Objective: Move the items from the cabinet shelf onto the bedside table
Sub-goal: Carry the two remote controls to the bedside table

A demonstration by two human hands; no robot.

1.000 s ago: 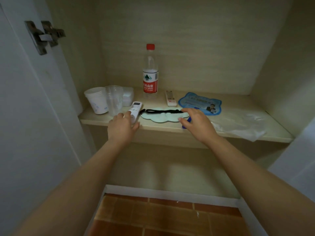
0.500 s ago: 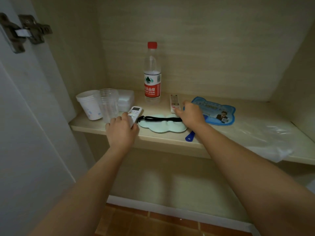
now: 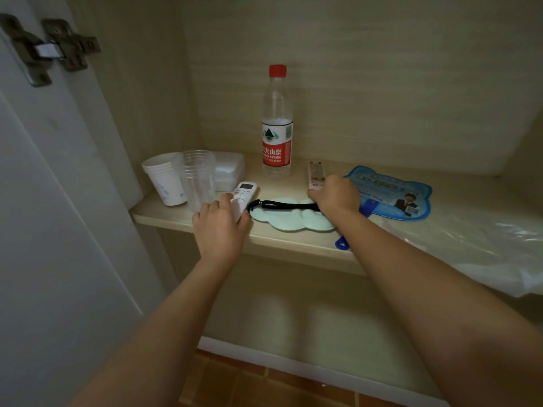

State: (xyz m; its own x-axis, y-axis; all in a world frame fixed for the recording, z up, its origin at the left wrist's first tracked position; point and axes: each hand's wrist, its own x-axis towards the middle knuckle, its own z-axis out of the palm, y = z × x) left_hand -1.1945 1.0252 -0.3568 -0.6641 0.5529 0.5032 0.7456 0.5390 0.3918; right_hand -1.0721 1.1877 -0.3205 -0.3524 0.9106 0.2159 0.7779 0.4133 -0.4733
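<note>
The water bottle (image 3: 276, 124) stood upright at the back of the cabinet shelf (image 3: 293, 240). In front of it and to its left, the left hand (image 3: 221, 230) was closed around the near end of a white remote (image 3: 244, 198), thumb on its buttons; the hand hid the remote's lower half. Right of the bottle, the right hand (image 3: 335, 196) covered the near end of a second remote (image 3: 316, 174); whether its fingers had closed on it could not be told. Between the hands lay a pale cloud-shaped eye mask (image 3: 293, 220) with a black strap. The right forearm crossed a blue fan (image 3: 390, 195), hiding most of its handle. Left of the bottle stood stacked cups (image 3: 179, 179), with a white box (image 3: 229, 171) partly hidden behind them. A clear plastic bag (image 3: 493, 254) ran out of view far right of the bottle.
</note>
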